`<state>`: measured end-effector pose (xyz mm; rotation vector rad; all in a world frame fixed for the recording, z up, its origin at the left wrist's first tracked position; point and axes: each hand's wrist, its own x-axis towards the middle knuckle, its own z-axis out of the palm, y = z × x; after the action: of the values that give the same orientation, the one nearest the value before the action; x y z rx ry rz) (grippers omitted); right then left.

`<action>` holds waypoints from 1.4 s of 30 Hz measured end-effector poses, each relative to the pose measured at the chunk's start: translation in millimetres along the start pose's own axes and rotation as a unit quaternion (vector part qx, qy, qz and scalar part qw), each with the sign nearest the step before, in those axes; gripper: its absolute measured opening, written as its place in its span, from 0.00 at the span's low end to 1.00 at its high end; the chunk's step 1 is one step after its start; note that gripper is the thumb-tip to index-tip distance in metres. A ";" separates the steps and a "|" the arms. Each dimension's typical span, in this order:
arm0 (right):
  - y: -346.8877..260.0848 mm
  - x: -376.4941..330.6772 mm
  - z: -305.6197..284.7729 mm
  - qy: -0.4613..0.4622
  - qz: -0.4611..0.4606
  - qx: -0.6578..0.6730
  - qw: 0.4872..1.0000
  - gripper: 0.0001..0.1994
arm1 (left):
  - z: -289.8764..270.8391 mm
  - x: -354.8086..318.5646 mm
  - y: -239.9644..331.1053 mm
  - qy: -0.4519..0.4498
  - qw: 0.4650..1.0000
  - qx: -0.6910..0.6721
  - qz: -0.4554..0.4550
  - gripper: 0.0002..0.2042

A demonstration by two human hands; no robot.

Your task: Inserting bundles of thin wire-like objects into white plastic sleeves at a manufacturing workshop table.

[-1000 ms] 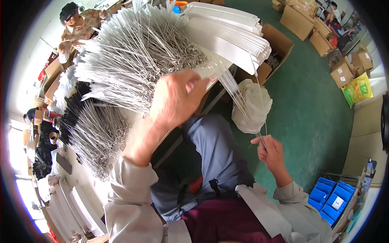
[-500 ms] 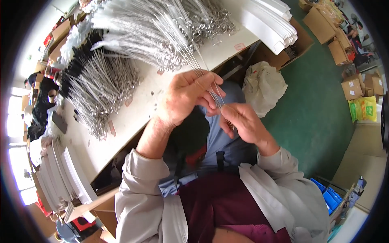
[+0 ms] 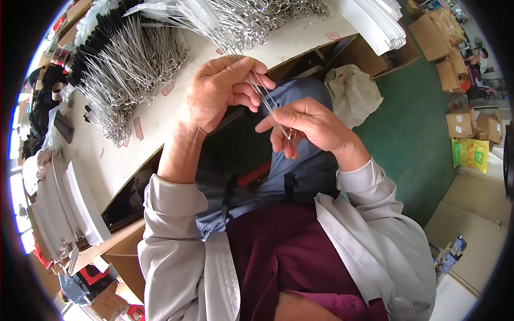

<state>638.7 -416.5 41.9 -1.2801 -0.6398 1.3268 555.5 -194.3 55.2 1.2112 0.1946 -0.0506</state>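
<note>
My left hand [image 3: 214, 91] is closed on a few thin wire-handled brushes [image 3: 264, 96], gripping their shafts between thumb and fingers. Their white bristle ends point away toward the table. My right hand [image 3: 316, 124] pinches the near ends of the same wires, its forefinger stretched out; small wire loops show by its fingertips. Just beyond my left hand, a heap of white-bristled brushes [image 3: 195, 13] lies on the white table [image 3: 201, 45], its ringed ends [image 3: 262, 21] spread to the right. To the left lies a pile of black-bristled wire brushes [image 3: 131, 67].
White folded strips [image 3: 372, 21] are stacked at the table's far right, and more white panels [image 3: 80, 203] stand at the left. A pale sack [image 3: 353, 95] sits on the green floor [image 3: 399, 125] beside my knee. Cardboard boxes [image 3: 428, 40] stand farther right.
Both hands have moved up and left in the picture, and the view has shifted. My right forefinger has stretched out, and the loop ends of the wires now show.
</note>
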 end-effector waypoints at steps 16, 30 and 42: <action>12.1 6.4 15.8 -0.002 -0.036 -0.042 0.998 0.18 | -25.4 -23.5 1.7 0.045 0.998 0.009 0.038 0.16; 20.8 -0.4 18.7 0.047 -0.097 -0.044 0.993 0.20 | -45.3 -41.2 -3.7 0.108 0.987 -0.043 0.108 0.16; 21.9 7.0 13.9 0.031 -0.056 -0.055 0.996 0.18 | -41.3 -49.9 11.8 0.164 0.979 -0.001 0.122 0.16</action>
<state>620.1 -410.7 23.3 -1.3497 -0.7386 1.1699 503.0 -154.8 61.0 1.2285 0.3323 0.3657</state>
